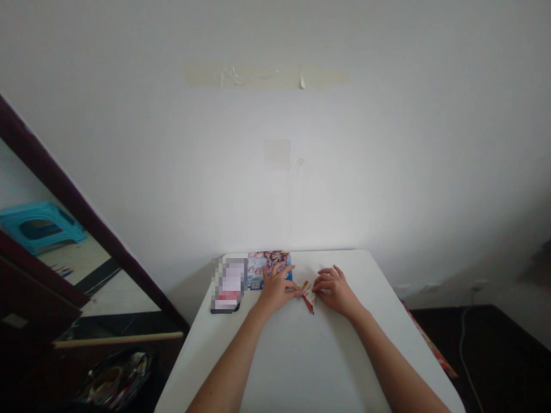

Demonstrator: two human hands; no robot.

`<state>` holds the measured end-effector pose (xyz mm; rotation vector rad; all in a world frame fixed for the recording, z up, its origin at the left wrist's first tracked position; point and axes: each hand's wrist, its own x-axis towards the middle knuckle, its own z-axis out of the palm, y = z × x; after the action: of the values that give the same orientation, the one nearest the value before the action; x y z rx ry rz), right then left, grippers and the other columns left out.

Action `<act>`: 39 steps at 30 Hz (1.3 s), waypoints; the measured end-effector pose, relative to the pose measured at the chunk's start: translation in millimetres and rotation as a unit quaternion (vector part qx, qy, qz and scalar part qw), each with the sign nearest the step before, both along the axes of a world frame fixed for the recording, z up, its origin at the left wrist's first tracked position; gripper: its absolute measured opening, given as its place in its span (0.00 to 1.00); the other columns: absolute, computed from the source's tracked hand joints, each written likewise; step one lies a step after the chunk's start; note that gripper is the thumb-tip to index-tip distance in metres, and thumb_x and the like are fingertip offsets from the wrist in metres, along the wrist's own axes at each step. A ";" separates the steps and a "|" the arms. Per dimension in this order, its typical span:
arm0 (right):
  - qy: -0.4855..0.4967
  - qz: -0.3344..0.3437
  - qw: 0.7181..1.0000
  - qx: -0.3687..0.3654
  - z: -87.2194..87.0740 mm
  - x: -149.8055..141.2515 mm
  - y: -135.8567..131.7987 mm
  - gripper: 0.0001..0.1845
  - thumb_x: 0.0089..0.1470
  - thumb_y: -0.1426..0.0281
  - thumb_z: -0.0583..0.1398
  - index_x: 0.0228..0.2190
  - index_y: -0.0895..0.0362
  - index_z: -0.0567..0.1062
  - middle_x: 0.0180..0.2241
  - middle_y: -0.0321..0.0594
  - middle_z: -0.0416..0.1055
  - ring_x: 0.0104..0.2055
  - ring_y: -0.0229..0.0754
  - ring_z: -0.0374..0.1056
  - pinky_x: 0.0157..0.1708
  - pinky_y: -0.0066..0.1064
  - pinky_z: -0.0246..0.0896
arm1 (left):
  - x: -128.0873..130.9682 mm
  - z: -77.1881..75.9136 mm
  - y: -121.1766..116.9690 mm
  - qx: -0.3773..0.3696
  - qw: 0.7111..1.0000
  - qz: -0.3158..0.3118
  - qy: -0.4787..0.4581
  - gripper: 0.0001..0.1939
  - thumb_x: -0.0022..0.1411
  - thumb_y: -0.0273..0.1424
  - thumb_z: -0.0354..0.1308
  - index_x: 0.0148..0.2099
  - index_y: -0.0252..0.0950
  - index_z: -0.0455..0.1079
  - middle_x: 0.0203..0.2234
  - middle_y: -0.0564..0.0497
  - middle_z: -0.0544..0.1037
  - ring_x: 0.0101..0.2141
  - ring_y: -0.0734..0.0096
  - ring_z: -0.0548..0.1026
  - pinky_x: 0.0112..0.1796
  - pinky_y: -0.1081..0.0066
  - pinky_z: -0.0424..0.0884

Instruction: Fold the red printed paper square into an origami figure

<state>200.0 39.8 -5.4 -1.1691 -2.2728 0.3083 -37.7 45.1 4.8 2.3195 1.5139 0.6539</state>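
A small folded piece of printed paper [309,298], red and cream, is held between my hands just above or on the white table [301,355]. My left hand [278,285] pinches its left corner with thumb and forefinger, while the other fingers spread over a printed leaflet [255,269]. From the other side my right hand [334,288] grips the paper's right edge, its fingers bent and close together. Whether the table bears the paper's weight cannot be made out.
A phone [230,284], its screen blurred out, lies left of the leaflet. Behind the table rises a white wall [275,201] with tape marks. A dark-framed mirror [86,209] leans at left, showing a blue stool [43,226]. A bin bag [118,378] stands below.
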 end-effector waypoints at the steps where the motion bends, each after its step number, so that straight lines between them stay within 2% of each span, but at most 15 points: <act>1: -0.003 0.002 1.000 -0.007 1.4 0.7 -0.9 0.11 0.51 0.73 0.62 0.33 0.45 0.80 0.40 0.34 0.77 0.55 0.48 0.63 0.63 0.58 0.34 | -0.6 1.0 -0.1 -0.010 1.000 -0.001 0.002 0.06 0.57 0.42 0.65 0.35 0.52 0.81 0.61 0.56 0.68 0.65 0.50 0.52 0.61 0.33 0.27; 4: -0.002 -0.002 1.000 -0.025 2.9 0.2 -1.9 0.08 0.52 0.70 0.62 0.33 0.45 0.80 0.41 0.34 0.77 0.56 0.48 0.62 0.63 0.58 0.34 | 1.3 1.6 -1.0 -0.020 1.000 0.008 0.008 0.09 0.60 0.43 0.62 0.35 0.49 0.81 0.61 0.54 0.68 0.65 0.48 0.53 0.60 0.31 0.28; 8: 0.009 -0.016 1.000 -0.017 -4.2 -4.3 2.2 0.05 0.55 0.66 0.62 0.31 0.48 0.80 0.39 0.37 0.77 0.52 0.47 0.64 0.62 0.55 0.40 | 11.5 -3.9 -4.0 0.012 0.999 0.043 0.006 0.06 0.58 0.41 0.64 0.32 0.48 0.80 0.60 0.56 0.70 0.64 0.48 0.55 0.59 0.28 0.29; 11: 0.015 -0.025 1.000 -0.008 -11.3 -6.6 5.7 0.04 0.53 0.67 0.63 0.32 0.48 0.80 0.39 0.38 0.76 0.49 0.46 0.65 0.59 0.51 0.47 | 18.5 -8.5 -5.7 0.028 0.998 0.059 0.002 0.02 0.55 0.37 0.67 0.34 0.48 0.79 0.59 0.57 0.70 0.63 0.48 0.56 0.59 0.29 0.31; 17: 0.017 -0.041 0.999 -0.003 -17.1 -5.1 7.1 0.05 0.53 0.66 0.64 0.33 0.45 0.82 0.39 0.39 0.74 0.49 0.46 0.64 0.54 0.44 0.55 | 18.9 -9.6 -5.0 0.008 0.999 0.050 0.012 0.07 0.55 0.36 0.68 0.38 0.53 0.80 0.62 0.58 0.66 0.63 0.48 0.54 0.59 0.29 0.31; 22: 0.007 -0.078 0.997 0.013 -19.9 -7.6 6.9 0.07 0.56 0.62 0.63 0.37 0.43 0.81 0.42 0.40 0.72 0.50 0.48 0.62 0.53 0.43 0.57 | 15.9 -11.0 -2.7 0.029 0.998 0.050 0.018 0.08 0.60 0.39 0.63 0.42 0.59 0.79 0.59 0.59 0.70 0.63 0.51 0.56 0.60 0.30 0.31; 29: 0.006 -0.125 0.992 0.026 -21.8 -12.5 6.3 0.08 0.55 0.62 0.63 0.38 0.44 0.81 0.44 0.40 0.71 0.52 0.48 0.60 0.55 0.42 0.55 | 15.4 -14.7 1.0 0.048 0.997 0.061 0.032 0.09 0.59 0.42 0.64 0.43 0.63 0.78 0.60 0.60 0.68 0.62 0.48 0.57 0.59 0.27 0.35; 35: 0.009 -0.180 0.984 -0.002 -21.2 -18.6 8.3 0.07 0.56 0.61 0.62 0.34 0.46 0.82 0.42 0.40 0.72 0.51 0.47 0.61 0.53 0.41 0.55 | 19.0 -9.8 4.0 0.026 0.996 0.077 0.028 0.06 0.60 0.44 0.61 0.38 0.57 0.80 0.60 0.60 0.69 0.63 0.46 0.56 0.57 0.25 0.36; 39: -0.001 -0.197 0.980 -0.004 -18.4 -23.0 6.2 0.07 0.56 0.60 0.62 0.36 0.44 0.81 0.44 0.39 0.71 0.51 0.47 0.61 0.54 0.41 0.54 | 23.2 -3.2 5.4 0.028 0.996 0.075 0.036 0.06 0.61 0.43 0.61 0.34 0.54 0.80 0.61 0.61 0.67 0.64 0.45 0.53 0.56 0.23 0.34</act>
<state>177.0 46.0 -23.8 -1.5863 -1.9837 0.1619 -14.5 50.5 1.5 2.3092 1.7359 0.6653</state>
